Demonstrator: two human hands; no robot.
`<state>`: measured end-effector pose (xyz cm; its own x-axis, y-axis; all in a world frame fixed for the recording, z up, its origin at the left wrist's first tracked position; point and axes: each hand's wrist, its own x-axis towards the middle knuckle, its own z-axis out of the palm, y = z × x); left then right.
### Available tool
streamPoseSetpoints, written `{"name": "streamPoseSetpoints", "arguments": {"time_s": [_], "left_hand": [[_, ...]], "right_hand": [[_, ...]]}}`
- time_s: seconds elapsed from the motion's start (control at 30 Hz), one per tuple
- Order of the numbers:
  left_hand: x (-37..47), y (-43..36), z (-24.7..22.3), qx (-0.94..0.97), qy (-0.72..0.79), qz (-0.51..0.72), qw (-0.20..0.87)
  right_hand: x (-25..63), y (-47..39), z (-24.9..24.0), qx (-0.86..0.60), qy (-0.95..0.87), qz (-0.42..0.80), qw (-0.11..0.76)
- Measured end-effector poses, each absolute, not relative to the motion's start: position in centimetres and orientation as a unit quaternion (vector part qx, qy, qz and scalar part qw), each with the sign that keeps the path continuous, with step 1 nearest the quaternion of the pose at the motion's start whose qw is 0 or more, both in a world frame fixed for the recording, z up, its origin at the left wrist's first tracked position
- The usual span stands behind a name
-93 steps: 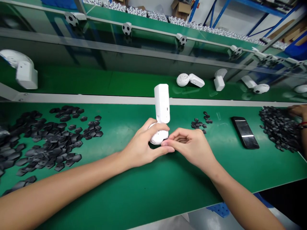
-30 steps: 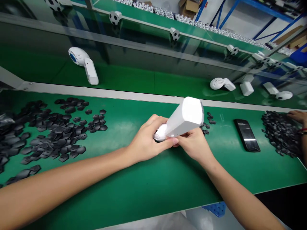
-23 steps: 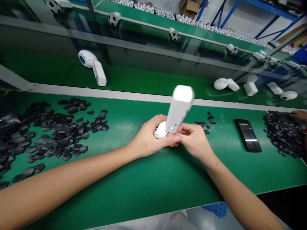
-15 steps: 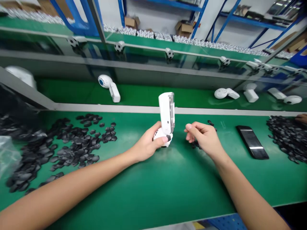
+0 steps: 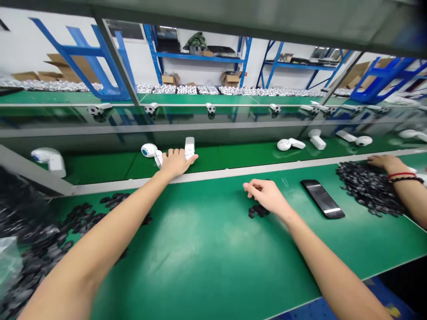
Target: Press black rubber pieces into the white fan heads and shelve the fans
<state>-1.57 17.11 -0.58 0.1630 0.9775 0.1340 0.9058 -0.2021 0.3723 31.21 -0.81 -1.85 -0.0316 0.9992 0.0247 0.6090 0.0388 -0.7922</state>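
Note:
My left hand (image 5: 175, 163) reaches over the table's back rail to the lower green strip. Its fingers are closed about a white gadget (image 5: 190, 146), whose rectangular arm stands up beside the thumb; its round soccer-ball head is hidden by the hand. Just left of those fingers lies another white gadget (image 5: 149, 150) with a blue-centred round end. Above the table, my right hand (image 5: 267, 194) is curled with thumb and forefinger together; whatever may be between them is too small to name. Below it sits a small cluster of black pieces (image 5: 257, 210).
Black pieces (image 5: 33, 262) are heaped at left near a black plastic bag (image 5: 23, 209). On the right are a black phone (image 5: 322, 198) and another pile of black pieces (image 5: 368, 189), with another person's hand (image 5: 383, 162) at it. White gadgets (image 5: 291, 144) lie along the strip.
My left hand has carried the white gadget forward and left, from above the table to the green strip. My right hand stays curled near the small black cluster. The view has tilted up.

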Motion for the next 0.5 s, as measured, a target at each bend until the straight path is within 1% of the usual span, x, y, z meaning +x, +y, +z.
{"name": "streamPoseSetpoints", "arguments": {"time_s": [0.1,0.17,0.23,0.3,0.5], "left_hand": [[-3.6,16.7,-0.6,0.750,0.633,0.187,0.039],[-5.8,16.9,-0.1,0.711,0.676,0.191,0.021],[-8.2,17.7,0.5,0.661,0.727,0.180,0.045],[-10.2,18.8,1.1,0.622,0.758,0.167,0.099],[-11.7,19.5,1.7,0.591,0.757,0.192,0.202]], "right_hand": [[31.2,-1.0,-1.2,-0.620,-0.655,0.297,0.315],[31.0,-1.3,-0.9,-0.615,-0.662,0.292,0.312],[30.6,-1.5,-0.7,-0.609,-0.672,0.291,0.304],[30.2,-1.7,-0.7,-0.601,-0.684,0.293,0.293],[29.6,-2.2,-1.2,-0.580,-0.701,0.303,0.283]]}}
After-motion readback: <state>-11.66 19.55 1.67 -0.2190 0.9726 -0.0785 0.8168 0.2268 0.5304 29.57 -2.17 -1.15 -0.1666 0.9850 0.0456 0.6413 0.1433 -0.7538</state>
